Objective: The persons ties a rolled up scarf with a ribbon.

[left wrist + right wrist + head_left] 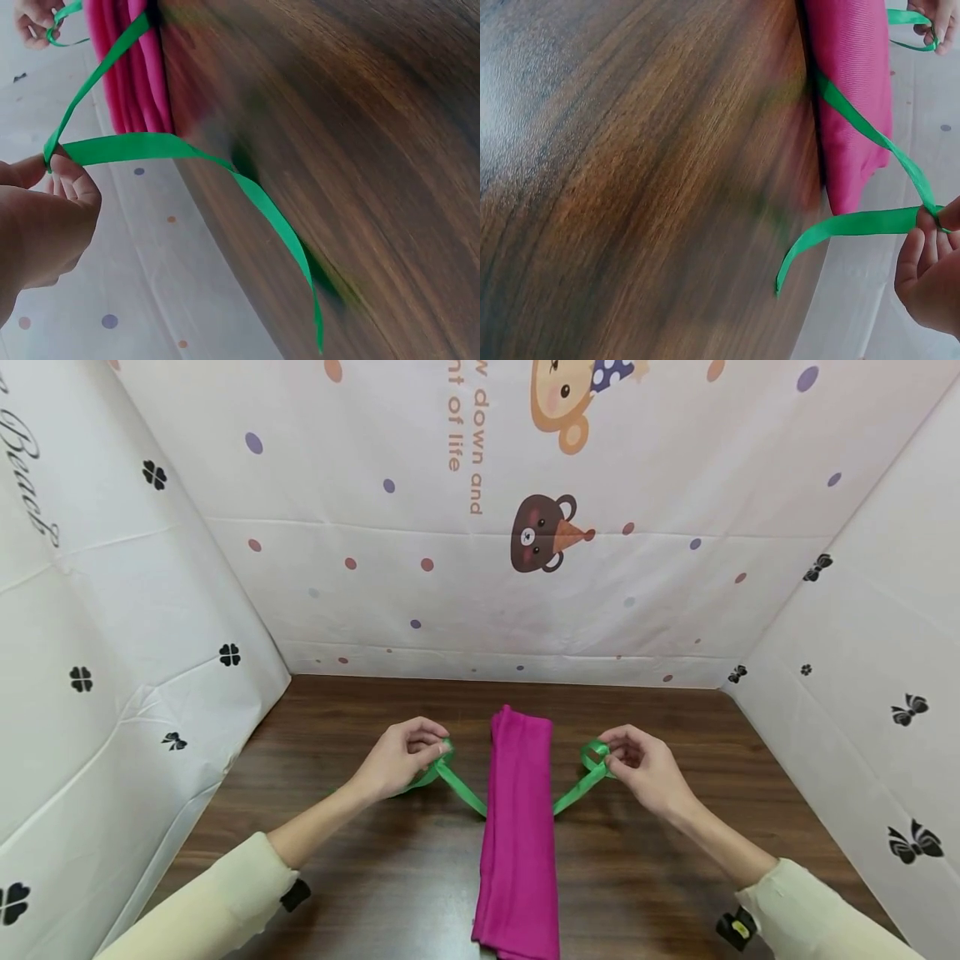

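A folded magenta cloth (520, 835) lies lengthwise on the table, its stacked layers showing in the left wrist view. Under it passes a green ribbon (462, 792), coming out on both sides. My left hand (400, 757) pinches the ribbon between thumb and fingers, left of the cloth; a loose tail (277, 217) hangs down to the tabletop. On the cloth's other side my right hand (647, 768) pinches the ribbon's other end, and a shorter tail (810, 232) droops from the fingers. Both ribbon lengths slope up from the cloth's edges to the hands.
The dark wood table (360, 893) reaches back to a white printed cloth wall (450, 602). White sheets with black motifs stand at the left (112, 710) and right (847, 693). A dark wrist device (735, 928) sits by the right sleeve.
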{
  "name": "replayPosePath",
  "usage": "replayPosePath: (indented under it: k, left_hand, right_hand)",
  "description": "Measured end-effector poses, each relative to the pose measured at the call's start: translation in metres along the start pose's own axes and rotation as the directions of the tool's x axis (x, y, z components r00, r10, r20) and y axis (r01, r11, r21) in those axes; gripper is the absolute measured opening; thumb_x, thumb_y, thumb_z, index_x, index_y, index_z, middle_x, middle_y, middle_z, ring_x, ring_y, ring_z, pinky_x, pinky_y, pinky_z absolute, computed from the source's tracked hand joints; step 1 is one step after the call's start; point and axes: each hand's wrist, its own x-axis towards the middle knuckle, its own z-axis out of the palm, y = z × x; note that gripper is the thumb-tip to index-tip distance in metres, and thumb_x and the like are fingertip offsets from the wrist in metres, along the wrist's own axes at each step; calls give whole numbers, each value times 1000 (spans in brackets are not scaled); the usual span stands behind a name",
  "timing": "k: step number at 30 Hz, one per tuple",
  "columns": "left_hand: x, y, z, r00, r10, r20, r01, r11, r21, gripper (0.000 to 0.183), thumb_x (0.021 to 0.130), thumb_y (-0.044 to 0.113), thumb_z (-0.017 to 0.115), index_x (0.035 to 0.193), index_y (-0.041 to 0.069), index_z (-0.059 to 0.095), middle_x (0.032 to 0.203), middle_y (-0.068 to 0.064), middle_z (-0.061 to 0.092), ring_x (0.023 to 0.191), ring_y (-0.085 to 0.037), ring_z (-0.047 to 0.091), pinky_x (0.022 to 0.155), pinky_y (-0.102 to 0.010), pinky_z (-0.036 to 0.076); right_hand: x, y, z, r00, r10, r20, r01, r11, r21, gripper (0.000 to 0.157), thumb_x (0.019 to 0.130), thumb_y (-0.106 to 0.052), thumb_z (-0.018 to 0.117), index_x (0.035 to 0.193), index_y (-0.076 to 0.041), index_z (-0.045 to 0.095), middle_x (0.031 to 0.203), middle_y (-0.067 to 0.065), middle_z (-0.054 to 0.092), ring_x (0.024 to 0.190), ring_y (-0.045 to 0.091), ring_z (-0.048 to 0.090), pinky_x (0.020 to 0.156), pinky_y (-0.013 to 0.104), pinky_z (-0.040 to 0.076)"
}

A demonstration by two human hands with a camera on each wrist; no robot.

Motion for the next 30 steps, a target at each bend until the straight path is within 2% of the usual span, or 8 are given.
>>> replayPosePath:
  k: [7, 11, 14, 17, 21, 27, 30]
  left_hand:
    - [3, 2, 2, 1000, -1, 8, 1, 999, -49, 20, 104, 18, 72, 121, 8, 70, 110, -6, 77, 100, -19, 75, 85, -53, 61]
    - [5, 3, 3, 1000, 11, 17, -10, 997, -79, 22, 103, 16, 73, 122, 6, 70, 110, -7, 77, 97, -21, 75, 86, -56, 61]
    - [7, 3, 4, 999, 27, 26, -24, 994, -105, 25, 102, 13, 74, 123, 2, 69, 108, -9, 78, 94, -22, 76, 85, -53, 62]
    - [7, 4, 6, 999, 43, 27, -40, 993, -108, 26, 101, 13, 74, 123, 1, 68, 106, -9, 78, 93, -22, 77, 85, -42, 62]
    - [8, 6, 8, 998, 59, 22, -56, 991, -120, 22, 102, 14, 74, 120, 3, 69, 103, -10, 79, 92, -23, 78, 84, -28, 59]
    - [11, 7, 14, 997, 58, 45, -50, 987, -154, 19, 102, 14, 73, 118, 6, 68, 101, -11, 77, 90, -27, 78, 80, -32, 59]
    - [11, 8, 16, 996, 61, 69, -50, 987, -154, 18, 102, 13, 73, 118, 5, 69, 102, -14, 76, 90, -28, 78, 72, -28, 55]
  right_hand:
    - [1, -2, 1, 1000, -10, -8, 10, 1000, -2, 22, 95, 8, 71, 115, 2, 70, 92, 15, 71, 80, 13, 65, 67, 20, 55]
    - [1, -3, 2, 1000, -15, -27, 15, 1000, 3, 17, 97, 3, 73, 113, 0, 71, 91, 14, 72, 77, 16, 66, 63, 21, 53]
    - [1, -4, 3, 999, -20, -31, 20, 1000, -2, 15, 97, -2, 75, 112, -2, 73, 91, 13, 73, 74, 24, 67, 60, 21, 52]
    - [1, -6, 3, 999, -26, -25, 26, 1000, -2, 14, 98, -3, 75, 111, -3, 74, 91, 12, 74, 73, 30, 68, 60, 22, 52]
    - [1, -8, 4, 999, -31, -30, 31, 1000, -3, 13, 97, -3, 76, 111, -4, 74, 94, 14, 75, 74, 30, 68, 61, 21, 53]
    - [2, -11, 5, 998, -34, -44, 33, 999, -12, 12, 98, -5, 76, 109, -5, 75, 99, 15, 76, 79, 24, 70, 66, 20, 54]
    - [2, -12, 5, 999, -28, -35, 28, 999, -16, 10, 98, -6, 75, 109, -5, 76, 98, 11, 77, 79, 24, 69, 67, 20, 53]
